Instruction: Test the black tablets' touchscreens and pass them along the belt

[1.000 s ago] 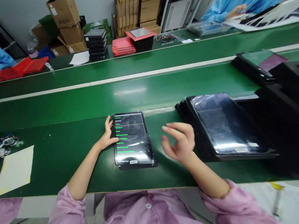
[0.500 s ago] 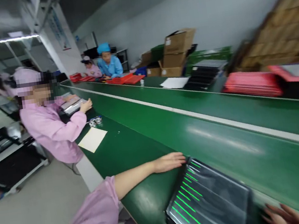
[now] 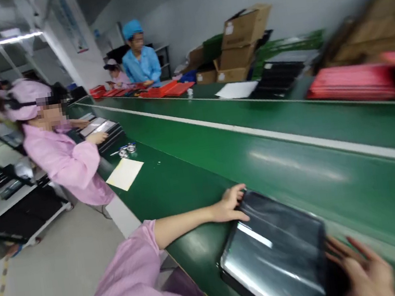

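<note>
A black tablet (image 3: 274,249) in a glossy film lies on the green bench (image 3: 173,185) in front of me, its screen dark with glare streaks. My left hand (image 3: 230,204) grips its left edge, thumb on the screen and fingers curled round the side. At the bottom right my right hand (image 3: 362,267) touches the tablet's right edge with fingers spread; it is blurred.
A green conveyor belt (image 3: 289,126) runs along the middle. To my left a person in pink (image 3: 62,156) works at stacked tablets (image 3: 102,129); a pale sheet (image 3: 125,173) and small metal parts (image 3: 127,150) lie between us. Across stand red trays (image 3: 352,84), black trays (image 3: 282,76), boxes (image 3: 241,40) and a person in blue (image 3: 140,58).
My view swung left from looking down at the bench. The tablet's green text lines have gone and the screen is dark. My left hand curled onto its edge; my right hand came to its right side.
</note>
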Demonstrator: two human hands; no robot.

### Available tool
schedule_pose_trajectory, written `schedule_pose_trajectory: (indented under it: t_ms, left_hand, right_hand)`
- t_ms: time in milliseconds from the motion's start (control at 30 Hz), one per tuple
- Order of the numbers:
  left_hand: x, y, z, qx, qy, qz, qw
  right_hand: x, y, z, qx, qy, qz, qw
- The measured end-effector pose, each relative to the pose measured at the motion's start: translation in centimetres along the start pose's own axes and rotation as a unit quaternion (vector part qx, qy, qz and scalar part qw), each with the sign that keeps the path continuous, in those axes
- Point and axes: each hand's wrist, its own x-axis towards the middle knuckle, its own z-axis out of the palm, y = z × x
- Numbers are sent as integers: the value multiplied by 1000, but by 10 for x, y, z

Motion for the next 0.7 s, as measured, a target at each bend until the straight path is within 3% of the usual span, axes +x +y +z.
schedule_pose_trajectory:
  t_ms: [67, 167, 333, 500, 567, 700]
  left_hand:
    - [-3, 0, -1, 61, -11, 23, 998]
    - [-4, -3, -3, 91, -11, 47, 995]
    - [-9, -7, -8, 129, -54, 74, 987]
    - [-14, -3, -16, 225, -112, 122, 960]
    - [-11, -5, -19, 202, -122, 105, 966]
    - [-3, -13, -24, 56, -116, 38, 991]
  right_hand:
    - [-2, -15, 3, 26, 14, 29, 999]
    - [-2, -28, 8, 25, 9, 12, 1000]
    - [-4, -30, 11, 17, 14, -42, 999]
    - [-3, -32, 10, 2, 8, -54, 999]
    - [0, -34, 10, -4, 10, -56, 998]
    - [4, -39, 12, -20, 25, -48, 998]
